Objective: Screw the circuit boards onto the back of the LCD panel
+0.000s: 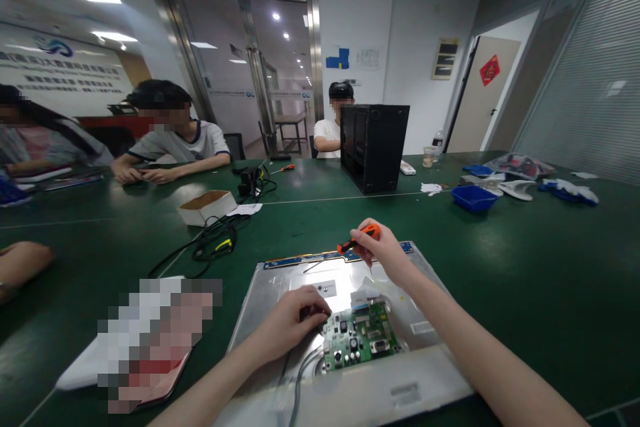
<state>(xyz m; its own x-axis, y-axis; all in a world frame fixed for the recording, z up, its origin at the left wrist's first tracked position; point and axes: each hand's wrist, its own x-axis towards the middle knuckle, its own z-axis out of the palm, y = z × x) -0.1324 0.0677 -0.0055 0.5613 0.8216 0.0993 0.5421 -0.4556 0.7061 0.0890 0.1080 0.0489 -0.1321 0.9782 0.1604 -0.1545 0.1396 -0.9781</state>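
A metal display panel (420,379) lies on the green table, with a green circuit board (357,340) on its lower middle and a blue strip (295,260) along its far edge. My right hand (377,250) is closed round an orange and black screwdriver (367,233), held above the panel, its thin shaft pointing left and down. At the board's upper left corner rests my left hand (295,320), fingers curled; whether something small is between them is hidden. Grey cables run from the board's left side towards me.
Left of the panel are a covered phone (167,373), black cables (215,240) and an open box (207,208). Farther off stand a black computer case (375,147) and a blue tray (474,199). Gloves (570,191) lie right. Several people sit around the table (300,213).
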